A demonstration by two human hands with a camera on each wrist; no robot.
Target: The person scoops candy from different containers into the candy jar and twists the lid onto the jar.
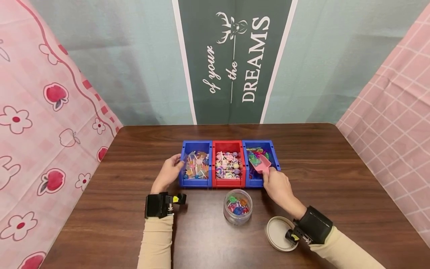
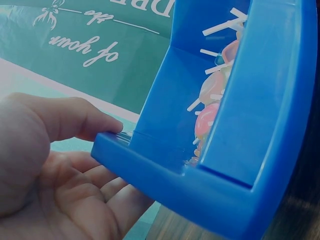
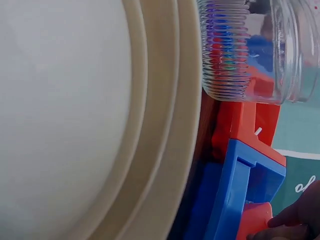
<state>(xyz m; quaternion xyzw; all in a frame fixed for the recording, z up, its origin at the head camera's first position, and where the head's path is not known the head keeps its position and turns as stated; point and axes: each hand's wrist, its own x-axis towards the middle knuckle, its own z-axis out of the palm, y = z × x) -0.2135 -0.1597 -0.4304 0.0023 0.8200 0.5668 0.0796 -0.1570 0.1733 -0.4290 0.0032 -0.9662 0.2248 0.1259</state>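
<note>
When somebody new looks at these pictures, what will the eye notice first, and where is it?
Probably the red bin, between two blue bins on the brown table. Next, the pink scoop that the right hand holds at the rightmost bin. Behind the table, large white lettering stands out on the dark green panel.

left hand [image 1: 169,172]: pinching | right hand [image 1: 278,186]: gripping | arms [image 1: 156,239]: extended forward, apart
</note>
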